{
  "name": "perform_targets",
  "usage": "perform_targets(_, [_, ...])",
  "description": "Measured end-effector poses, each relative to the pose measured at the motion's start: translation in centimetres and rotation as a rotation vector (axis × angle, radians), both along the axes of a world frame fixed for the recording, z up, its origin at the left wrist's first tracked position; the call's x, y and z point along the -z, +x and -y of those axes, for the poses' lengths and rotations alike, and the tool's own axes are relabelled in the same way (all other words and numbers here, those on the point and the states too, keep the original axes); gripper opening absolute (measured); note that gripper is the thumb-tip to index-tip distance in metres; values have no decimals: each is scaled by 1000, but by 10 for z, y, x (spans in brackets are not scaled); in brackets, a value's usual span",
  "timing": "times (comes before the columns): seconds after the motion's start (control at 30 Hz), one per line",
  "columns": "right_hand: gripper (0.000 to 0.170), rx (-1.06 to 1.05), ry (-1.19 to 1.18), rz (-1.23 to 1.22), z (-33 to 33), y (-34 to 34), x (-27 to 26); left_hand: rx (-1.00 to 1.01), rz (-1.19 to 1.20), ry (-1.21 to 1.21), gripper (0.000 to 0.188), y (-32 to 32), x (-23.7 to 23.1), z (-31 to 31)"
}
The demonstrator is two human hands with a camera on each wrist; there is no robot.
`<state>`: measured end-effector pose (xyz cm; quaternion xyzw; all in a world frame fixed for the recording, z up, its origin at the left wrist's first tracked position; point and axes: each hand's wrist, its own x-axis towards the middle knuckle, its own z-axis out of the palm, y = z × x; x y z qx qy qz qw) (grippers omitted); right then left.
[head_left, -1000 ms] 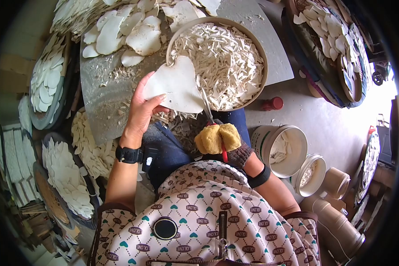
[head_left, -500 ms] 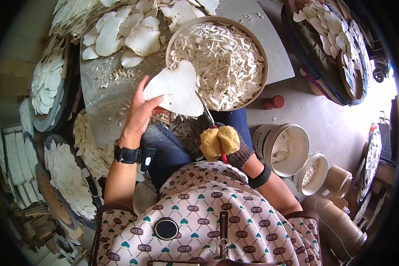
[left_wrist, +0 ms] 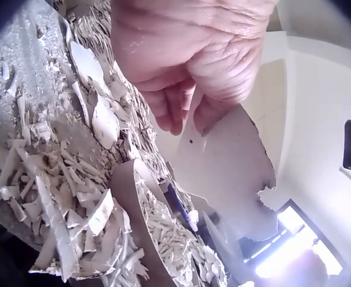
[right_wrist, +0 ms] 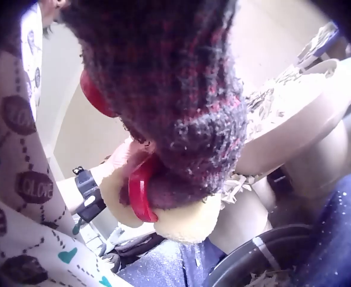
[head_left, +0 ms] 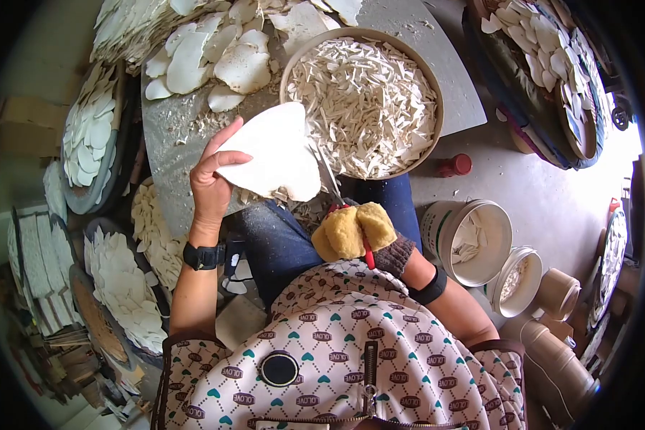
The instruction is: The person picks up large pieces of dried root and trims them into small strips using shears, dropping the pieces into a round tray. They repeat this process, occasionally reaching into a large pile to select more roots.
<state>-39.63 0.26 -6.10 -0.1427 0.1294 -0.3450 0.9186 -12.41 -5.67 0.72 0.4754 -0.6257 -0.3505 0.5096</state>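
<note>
1. White slice (head_left: pixel 272 154) is pinched above the table (head_left: pixel 459 107) between the left hand's (head_left: pixel 211 179) thumb and fingers.
2. Scissors (head_left: pixel 329 175) are gripped near its right edge by the gloved right hand (head_left: pixel 390 254), fingers curled round the red handles.
3. Round tub (head_left: pixel 439 93) is filled with white strips.
4. Pale pieces are held in the large bucket (head_left: pixel 441 240) and small bucket (head_left: pixel 504 304).

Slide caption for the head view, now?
Left hand grips a thin white piece while the gloved right hand holds red-handled scissors beside a round tub of white strips.
</note>
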Motion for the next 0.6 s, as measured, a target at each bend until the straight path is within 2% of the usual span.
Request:
perform_targets(0.03, [27,-40,129,72,-1,-1,7,-4,44,-25,14,0,1,-1])
perform_targets(0.17, [26,-32,-9,-28,0,0,6,-22,223,-94,13,0,4,-1])
perform_targets(0.33, [31,-22,-190,-104,-1,-3,9,-7,117,-48,13,-2,7,0])
perform_targets(0.4, [32,0,-370,-241,-5,-6,9,6,63,-17,14,-3,9,-1])
perform_targets(0.47, [32,21,-391,-254,-8,-8,6,10,30,1,14,-4,9,-1])
perform_targets(0.53, [32,36,-258,-127,-9,-2,-3,-9,34,-27,16,-6,9,0])
perform_targets(0.57, [30,32,-163,-125,-14,0,10,-20,37,-40,18,-7,9,0])
perform_targets(0.6, [29,50,-104,-48,-16,2,14,-27,129,-134,22,-9,10,2])
